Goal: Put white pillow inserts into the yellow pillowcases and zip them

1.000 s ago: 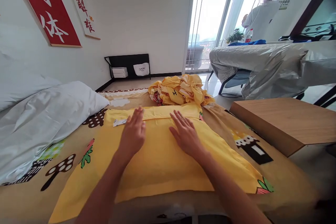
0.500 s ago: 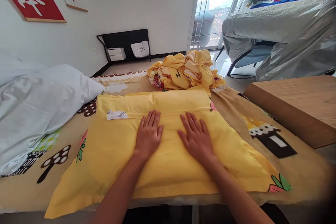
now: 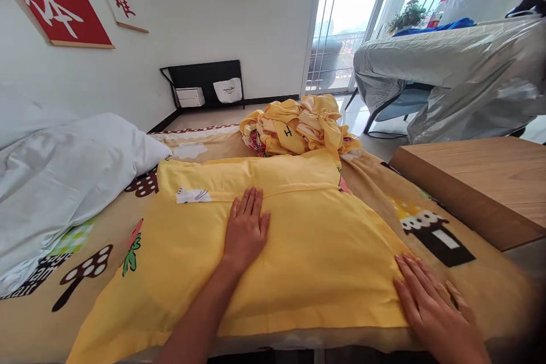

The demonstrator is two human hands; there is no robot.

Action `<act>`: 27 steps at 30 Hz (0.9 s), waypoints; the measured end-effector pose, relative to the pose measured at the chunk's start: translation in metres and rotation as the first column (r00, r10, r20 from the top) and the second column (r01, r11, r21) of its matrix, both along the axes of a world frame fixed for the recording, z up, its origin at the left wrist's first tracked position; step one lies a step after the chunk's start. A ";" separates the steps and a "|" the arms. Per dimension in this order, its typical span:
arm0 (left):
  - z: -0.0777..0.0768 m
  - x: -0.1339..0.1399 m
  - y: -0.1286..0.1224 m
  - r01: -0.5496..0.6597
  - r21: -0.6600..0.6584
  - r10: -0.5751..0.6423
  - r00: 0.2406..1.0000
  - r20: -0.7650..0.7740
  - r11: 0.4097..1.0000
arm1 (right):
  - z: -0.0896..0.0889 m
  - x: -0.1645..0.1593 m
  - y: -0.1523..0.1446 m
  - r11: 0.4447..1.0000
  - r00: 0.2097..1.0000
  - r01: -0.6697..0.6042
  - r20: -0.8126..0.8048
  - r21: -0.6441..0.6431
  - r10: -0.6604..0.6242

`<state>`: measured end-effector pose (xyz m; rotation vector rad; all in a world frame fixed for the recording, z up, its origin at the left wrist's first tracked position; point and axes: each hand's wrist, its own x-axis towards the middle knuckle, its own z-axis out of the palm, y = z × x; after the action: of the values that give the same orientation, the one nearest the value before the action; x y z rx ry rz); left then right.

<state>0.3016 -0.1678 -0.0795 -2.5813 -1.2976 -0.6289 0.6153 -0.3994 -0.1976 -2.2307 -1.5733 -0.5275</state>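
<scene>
A yellow pillow (image 3: 315, 250) in a printed pillowcase lies flat on the bed, its overlapping flap seam running across the upper part. My left hand (image 3: 246, 233) rests palm down near the middle of the pillow, fingers stretched out and touching the seam. At the pillow's right front corner, my right hand (image 3: 433, 301) lies palm down with its fingers extended, covering the printed corner. Nothing shows in either hand. Behind the pillow sits a crumpled heap of yellow fabric (image 3: 298, 125).
A white quilt (image 3: 85, 165) is bunched on the left of the patterned bed sheet (image 3: 464, 290). To the right stands a wooden board or cabinet top (image 3: 478, 176). Farther back is a table under a plastic cover (image 3: 426, 62). A black rack (image 3: 200, 77) leans by the wall.
My right hand has slid from the pillow's middle out to its right front corner. My left hand stays near the seam. The view has tilted up slightly.
</scene>
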 end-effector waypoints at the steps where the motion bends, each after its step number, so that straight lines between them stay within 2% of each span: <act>1: 0.000 0.000 0.000 0.001 0.002 -0.001 1.000 0.001 1.000 | 0.007 0.001 0.002 0.999 1.000 0.023 0.016 0.034 -0.024; 2: 0.000 0.000 0.001 0.001 0.004 -0.001 1.000 0.002 1.000 | 0.020 -0.001 0.008 0.996 0.999 0.043 0.029 0.081 -0.046; 4: 0.000 0.001 0.003 -0.001 0.003 0.001 1.000 0.002 1.000 | 0.059 -0.022 0.032 0.983 0.998 0.051 0.029 0.177 -0.058; 6: 0.001 0.001 0.004 -0.005 0.004 0.006 1.000 -0.003 1.000 | 0.107 -0.061 0.069 0.967 0.994 -0.105 0.009 0.232 0.106; 8: 0.002 0.000 0.004 -0.008 0.011 0.008 1.000 -0.011 1.000 | 0.149 -0.109 0.114 0.917 0.951 -0.305 0.034 0.256 0.307; 10: 0.001 -0.001 0.004 -0.009 0.026 0.009 1.000 -0.023 1.000 | 0.167 -0.152 0.159 0.870 0.885 -0.463 0.028 0.170 0.465; 12: 0.000 -0.004 0.005 -0.012 0.031 0.014 0.999 -0.044 0.999 | 0.158 -0.179 0.194 0.867 0.869 -0.487 -0.036 0.108 0.493; 14: -0.002 -0.005 0.006 -0.016 0.022 0.017 0.997 -0.069 1.000 | 0.133 -0.190 0.215 0.879 0.879 -0.468 -0.059 0.088 0.474; 16: -0.004 -0.005 0.008 -0.011 0.012 0.012 0.996 -0.086 1.000 | 0.109 -0.189 0.223 0.889 0.890 -0.448 -0.052 0.101 0.454; 18: -0.003 -0.003 0.008 -0.005 0.010 0.006 0.996 -0.090 1.000 | 0.097 -0.183 0.223 0.891 0.894 -0.440 -0.044 0.113 0.447; 21: 0.002 -0.005 0.006 -0.033 0.003 0.033 0.996 -0.085 0.999 | 0.098 -0.178 0.218 0.893 0.895 -0.436 -0.053 0.110 0.443; 23: 0.006 -0.017 0.003 -0.115 0.014 0.116 0.991 -0.065 0.993 | 0.103 -0.177 0.217 0.898 0.898 -0.426 -0.066 0.111 0.435; 27: 0.001 -0.068 -0.002 -0.327 0.043 0.327 0.945 0.018 0.944 | 0.104 -0.178 0.218 0.905 0.903 -0.408 -0.093 0.118 0.420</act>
<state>0.2336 -0.1701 -0.0783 -2.2529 -1.6451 -0.5996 0.4372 -0.1814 -0.0940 -1.7467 -1.8473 -0.3320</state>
